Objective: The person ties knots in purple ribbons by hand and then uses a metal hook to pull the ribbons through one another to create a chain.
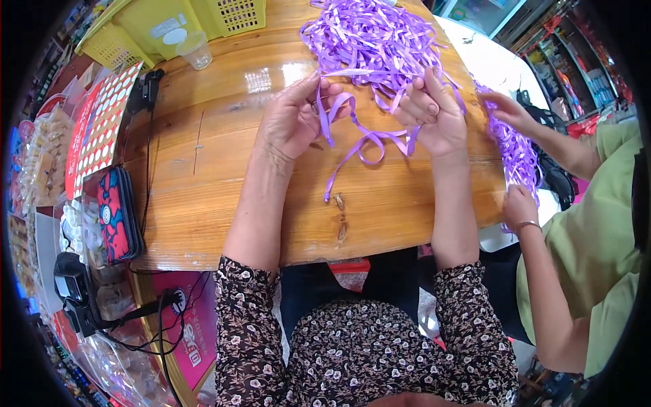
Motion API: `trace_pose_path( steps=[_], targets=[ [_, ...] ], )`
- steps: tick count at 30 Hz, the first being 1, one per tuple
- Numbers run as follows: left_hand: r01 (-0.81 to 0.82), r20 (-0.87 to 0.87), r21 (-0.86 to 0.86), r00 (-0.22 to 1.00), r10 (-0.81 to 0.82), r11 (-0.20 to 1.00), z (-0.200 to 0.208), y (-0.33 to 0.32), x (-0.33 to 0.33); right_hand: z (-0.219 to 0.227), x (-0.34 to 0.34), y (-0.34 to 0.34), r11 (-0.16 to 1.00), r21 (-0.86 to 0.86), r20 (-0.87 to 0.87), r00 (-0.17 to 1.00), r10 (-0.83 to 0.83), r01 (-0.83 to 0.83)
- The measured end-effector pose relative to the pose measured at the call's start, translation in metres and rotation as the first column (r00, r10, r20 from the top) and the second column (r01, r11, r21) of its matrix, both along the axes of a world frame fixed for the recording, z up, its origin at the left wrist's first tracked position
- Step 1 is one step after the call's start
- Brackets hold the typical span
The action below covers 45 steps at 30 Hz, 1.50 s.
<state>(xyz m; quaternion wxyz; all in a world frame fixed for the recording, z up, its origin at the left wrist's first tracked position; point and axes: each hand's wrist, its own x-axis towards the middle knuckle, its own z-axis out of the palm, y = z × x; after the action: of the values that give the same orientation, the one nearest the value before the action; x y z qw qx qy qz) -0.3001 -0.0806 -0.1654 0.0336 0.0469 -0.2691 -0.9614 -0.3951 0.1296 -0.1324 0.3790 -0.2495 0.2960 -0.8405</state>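
Purple ribbon (pixel 325 123) is dangling in loops at frame centre | left hand (pixel 295 119) and right hand (pixel 437 119) are pinching it, apparently separating strands | next move likely calling for easing slack free | tangled ribbon pile (pixel 373 34) is lying upper centre

The glossy, varnished wooden surface (pixel 203 217) carries a heap of purple satin ribbon (pixel 376 41); left of that heap stand a clear plastic cup (pixel 195 52) and a yellow perforated plastic basket (pixel 139 42).
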Motion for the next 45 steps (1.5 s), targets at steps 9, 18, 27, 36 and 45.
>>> trace_pose_path(
  steps=[9,18,27,36,45],
  targets=[
    [-0.146,-0.121,-0.069,0.983,0.137,0.987,-0.01,-0.015,-0.009,0.004,-0.016,0.015,0.956,-0.291,0.194,0.978,0.082,-0.022],
    [-0.722,-0.146,-0.16,0.692,0.707,0.673,-0.003,-0.034,-0.007,0.009,-0.031,0.043,0.905,-0.412,0.238,0.971,-0.003,0.104],
    [-0.746,-0.089,-0.138,0.665,0.742,0.652,-0.001,-0.047,0.004,0.013,-0.04,0.061,0.8,-0.55,0.295,0.952,-0.082,0.239],
    [-0.534,-0.012,-0.105,0.844,0.536,0.839,-0.015,-0.037,-0.005,0.005,-0.033,0.038,0.864,-0.445,0.327,0.941,-0.091,0.238],
    [-0.128,-0.161,0.188,0.974,0.159,0.974,0.001,-0.009,-0.005,0.001,-0.029,0.029,0.907,-0.396,0.409,0.912,0.033,0.145]
  ],
)
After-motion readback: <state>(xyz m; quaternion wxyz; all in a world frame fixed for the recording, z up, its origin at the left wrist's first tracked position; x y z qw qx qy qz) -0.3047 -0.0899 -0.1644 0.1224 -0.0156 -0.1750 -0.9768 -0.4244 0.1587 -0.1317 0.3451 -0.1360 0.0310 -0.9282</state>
